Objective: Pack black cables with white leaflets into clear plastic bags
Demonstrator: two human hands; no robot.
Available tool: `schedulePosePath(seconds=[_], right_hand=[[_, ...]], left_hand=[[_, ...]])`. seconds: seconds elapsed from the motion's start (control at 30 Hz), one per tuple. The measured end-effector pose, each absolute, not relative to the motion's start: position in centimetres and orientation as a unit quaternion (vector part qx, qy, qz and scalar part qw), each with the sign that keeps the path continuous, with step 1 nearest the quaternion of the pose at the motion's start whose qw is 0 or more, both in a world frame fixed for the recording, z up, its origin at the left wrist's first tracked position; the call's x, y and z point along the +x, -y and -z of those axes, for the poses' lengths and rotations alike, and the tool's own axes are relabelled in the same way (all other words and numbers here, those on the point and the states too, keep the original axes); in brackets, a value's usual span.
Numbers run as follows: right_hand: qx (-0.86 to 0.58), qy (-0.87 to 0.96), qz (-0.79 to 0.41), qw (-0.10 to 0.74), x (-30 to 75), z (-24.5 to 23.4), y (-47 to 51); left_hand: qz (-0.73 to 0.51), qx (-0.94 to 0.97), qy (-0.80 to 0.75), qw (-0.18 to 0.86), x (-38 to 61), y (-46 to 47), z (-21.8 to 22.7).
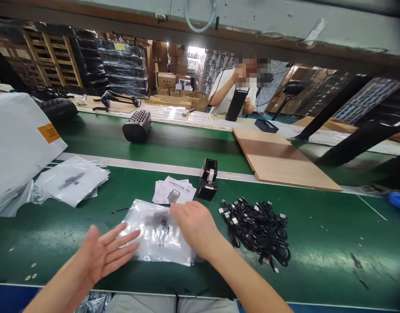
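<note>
A flat stack of clear plastic bags (154, 237) with black print lies on the green bench in front of me. My left hand (110, 254) is open at the stack's left edge, fingers stretched out and apart, holding nothing. Over the stack's right side is my right hand (198, 228), its fingers curled together and its fingertips near the top edge. Whatever those fingers may hold is hidden. Just behind the bags sit printed leaflets (175, 190) showing a lamp-like device. A black tape dispenser (208, 178) stands beside them.
To the right lies a heap of black USB cables (257, 230). More bags (72, 180) and a large white sheet (20, 143) are at left. A black device with a perforated top (137, 126) and a wooden board (281, 158) lie farther back. Across the bench, a person (234, 89) holds a black device.
</note>
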State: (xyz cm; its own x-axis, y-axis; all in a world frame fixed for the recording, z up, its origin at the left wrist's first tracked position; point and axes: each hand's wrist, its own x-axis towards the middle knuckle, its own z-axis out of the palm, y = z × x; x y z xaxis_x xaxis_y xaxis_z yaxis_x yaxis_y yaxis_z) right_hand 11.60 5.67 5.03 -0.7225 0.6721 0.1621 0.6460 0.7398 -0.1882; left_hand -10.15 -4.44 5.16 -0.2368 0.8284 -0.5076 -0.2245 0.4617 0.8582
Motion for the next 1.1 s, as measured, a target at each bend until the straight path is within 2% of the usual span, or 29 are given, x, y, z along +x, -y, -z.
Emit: schedulePosePath(seconds=[0.1, 0.23, 0.33, 0.4, 0.47, 0.53, 0.6, 0.67, 1.1], right_hand=[[-0.286, 0.914, -0.146, 0.247, 13.2, -4.0, -2.7], [-0.475, 0.68, -0.399, 0.391, 15.5, -2.3, -0.8], [-0.48, 0.468, -0.626, 0.399, 16.7, -1.6, -0.9], [-0.457, 0.402, -0.691, 0.39, 17.4, -1.4, -1.2], [-0.482, 0.375, -0.672, 0.419, 18.2, -1.5, -1.4], [-0.522, 0.361, -0.626, 0.453, 19.1, -1.6, -1.4], [-0.543, 0.352, -0.607, 0.461, 19.8, -1.5, -1.2], [-0.551, 0.348, -0.603, 0.459, 20.4, -1.2, -0.9], [-0.583, 0.347, -0.568, 0.466, 20.9, -0.3, 0.3]], left_hand=[[-0.445, 0.195, -0.597, 0.639, -6.6, 1.8, -4.6], [-0.462, 0.248, -0.578, 0.626, -3.8, 0.2, -3.6], [-0.464, 0.293, -0.555, 0.625, -2.6, 0.1, -3.3], [-0.45, 0.341, -0.564, 0.602, -2.0, 0.0, -3.2], [-0.399, 0.434, -0.621, 0.517, -1.5, -0.4, -3.0], [-0.305, 0.555, -0.673, 0.382, -0.9, -0.8, -2.6], [-0.206, 0.642, -0.693, 0.255, -0.4, -1.0, -2.0], [-0.152, 0.678, -0.696, 0.183, 0.1, -1.1, -1.6], [-0.131, 0.691, -0.699, 0.131, 0.4, -0.7, -1.1]])
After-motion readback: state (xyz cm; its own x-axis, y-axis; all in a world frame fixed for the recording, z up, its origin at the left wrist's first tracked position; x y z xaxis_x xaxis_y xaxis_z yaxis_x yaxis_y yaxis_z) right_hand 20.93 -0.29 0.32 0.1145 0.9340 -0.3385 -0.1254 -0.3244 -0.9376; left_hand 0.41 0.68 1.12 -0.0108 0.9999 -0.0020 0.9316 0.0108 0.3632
